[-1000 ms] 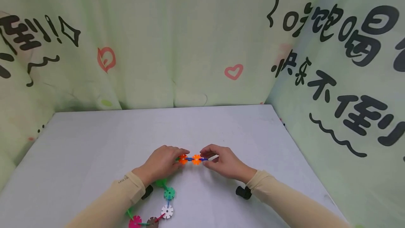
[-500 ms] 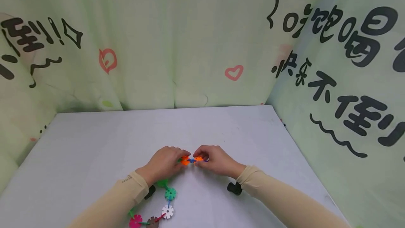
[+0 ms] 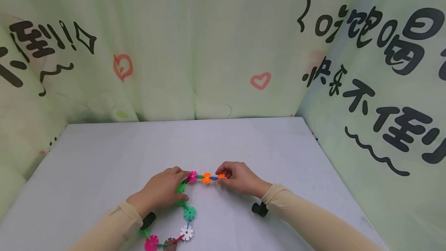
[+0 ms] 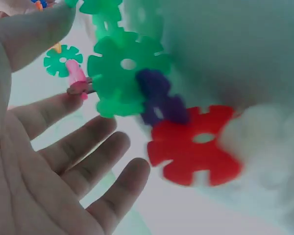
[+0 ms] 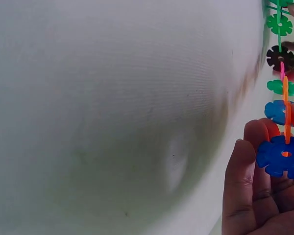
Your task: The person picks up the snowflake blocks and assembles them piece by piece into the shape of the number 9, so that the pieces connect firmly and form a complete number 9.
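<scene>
A chain of coloured snowflake discs point(image 3: 189, 213) lies curved on the white table point(image 3: 104, 158). At its far end sit a pink disc point(image 3: 192, 176) and an orange disc point(image 3: 207, 177). My right hand point(image 3: 220, 174) pinches that end beside the orange disc. In the right wrist view the right hand's fingers point(image 5: 245, 171) curl behind a blue disc point(image 5: 281, 156) with an orange piece slotted in it. My left hand point(image 3: 181, 179) lies over the chain's bend by a green disc point(image 3: 180, 188). In the left wrist view its fingers point(image 4: 88, 147) are spread and straight under a green disc point(image 4: 127, 68) and a red disc point(image 4: 196, 147), gripping nothing.
Pale green printed cloth point(image 3: 223, 49) walls the table at the back and both sides. The chain's near part, with a white disc point(image 3: 186, 232) and a pink disc point(image 3: 151, 242), runs under my left forearm. Black wrist camera mounts point(image 3: 259, 209) hang under both wrists.
My left hand has let go of the orange discs and slid back to the left, uncovering a pink disc. The right hand has shifted slightly left and still pinches the chain's end.
</scene>
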`<state>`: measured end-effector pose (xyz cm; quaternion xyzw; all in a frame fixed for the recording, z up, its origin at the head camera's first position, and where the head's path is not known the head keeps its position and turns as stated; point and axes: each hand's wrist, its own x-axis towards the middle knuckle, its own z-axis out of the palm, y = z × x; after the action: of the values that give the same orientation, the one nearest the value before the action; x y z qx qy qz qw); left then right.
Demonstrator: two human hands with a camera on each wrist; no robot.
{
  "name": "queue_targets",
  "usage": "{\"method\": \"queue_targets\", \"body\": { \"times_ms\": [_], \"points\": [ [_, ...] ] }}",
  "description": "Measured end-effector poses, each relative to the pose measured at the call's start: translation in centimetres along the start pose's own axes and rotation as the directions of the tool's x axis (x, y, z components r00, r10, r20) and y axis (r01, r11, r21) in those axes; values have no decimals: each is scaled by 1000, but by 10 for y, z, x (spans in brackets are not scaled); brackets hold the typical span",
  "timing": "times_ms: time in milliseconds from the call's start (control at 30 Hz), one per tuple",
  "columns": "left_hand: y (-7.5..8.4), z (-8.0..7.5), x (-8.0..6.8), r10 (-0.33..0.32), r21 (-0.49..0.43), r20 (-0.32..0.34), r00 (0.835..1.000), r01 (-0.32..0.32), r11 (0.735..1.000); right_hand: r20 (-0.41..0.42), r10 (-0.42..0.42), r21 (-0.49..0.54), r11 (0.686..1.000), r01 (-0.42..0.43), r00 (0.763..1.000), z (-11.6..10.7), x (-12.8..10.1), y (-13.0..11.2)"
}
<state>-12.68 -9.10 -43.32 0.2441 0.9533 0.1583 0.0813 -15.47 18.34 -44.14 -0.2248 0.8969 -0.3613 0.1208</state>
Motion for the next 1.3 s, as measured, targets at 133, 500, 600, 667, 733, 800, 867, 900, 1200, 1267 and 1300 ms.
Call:
{"method": "queue_targets", "body": {
  "times_ms": [133, 500, 600, 667, 733, 800, 867, 900, 1200, 1267, 1300],
  "points": [
    [-8, 0, -10, -3, -70, 19, 1000, 5, 998, 6, 8, 10, 1000, -8, 1000, 0, 0, 1],
    [-30, 2, -27, 31, -138, -3, 1000, -31, 990, 17, 33, -1, 999, -33, 999, 1, -4, 3],
    [-29, 5, -24, 17, -141, -33, 999, -22, 990, 28, 37, -7, 999, -37, 999, 1, -5, 4],
    [-28, 6, -20, 10, -149, -42, 999, -17, 989, 35, 47, -14, 999, -46, 998, 1, -6, 5],
    [-27, 7, -16, 5, -161, -42, 999, -12, 987, 39, 55, -26, 998, -54, 998, 0, -7, 6],
    [-25, 6, -11, 2, -170, -38, 999, -8, 985, 41, 64, -38, 997, -62, 997, -1, -8, 8],
    [-23, 7, -6, 3, -165, -36, 999, -9, 986, 40, 63, -50, 997, -60, 997, -3, -11, 10],
    [-23, 7, -3, 5, -161, -36, 999, -11, 987, 40, 62, -54, 997, -60, 997, -4, -12, 10],
    [-14, 8, 20, 41, -142, -35, 999, -46, 989, 63, 61, -109, 993, -54, 996, -12, -24, 16],
    [-13, 8, 21, 41, -126, -36, 999, -45, 991, 85, 69, -111, 992, -59, 994, -15, -27, 16],
    [-13, 7, 20, 36, -114, -32, 999, -39, 993, 98, 74, -114, 992, -62, 993, -16, -28, 16]
  ]
}}
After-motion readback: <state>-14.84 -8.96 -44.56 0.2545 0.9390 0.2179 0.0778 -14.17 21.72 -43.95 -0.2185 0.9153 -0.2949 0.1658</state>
